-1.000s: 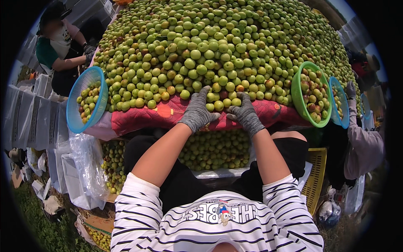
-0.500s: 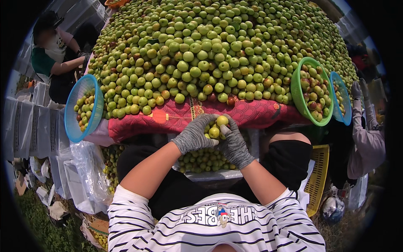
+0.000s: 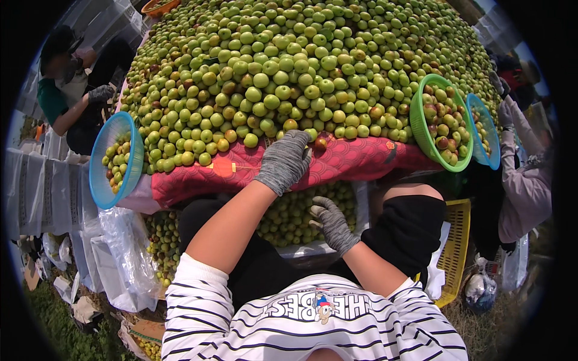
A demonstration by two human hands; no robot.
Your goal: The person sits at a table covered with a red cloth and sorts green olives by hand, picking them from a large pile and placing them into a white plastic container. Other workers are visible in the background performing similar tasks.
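Both my hands wear grey knit gloves. My left hand [image 3: 284, 161] is at the front edge of a big heap of green jujubes [image 3: 289, 78], its fingers curled together beside a green jujube [image 3: 311, 134]. The back of the glove hides what those fingers hold, if anything. Lower and to the right, my right hand [image 3: 332, 224] hangs with fingers apart and nothing in them. Below it, between my knees, is a pale crate [image 3: 361, 207] filled with jujubes [image 3: 289, 219]. A red patterned cloth [image 3: 355, 162] borders the heap.
A blue basket [image 3: 95, 168] of jujubes stands at the left, with green [image 3: 419, 129] and blue [image 3: 495, 157] baskets at the right. A yellow crate [image 3: 456, 253] is beside my right knee. People sit at left [image 3: 66, 90] and right [image 3: 524, 192]. Clear plastic [image 3: 123, 240] lies at left.
The jujubes that were between my two hands are no longer in view there. My left hand has moved up to the heap's edge; my right hand has dropped over the crate and opened.
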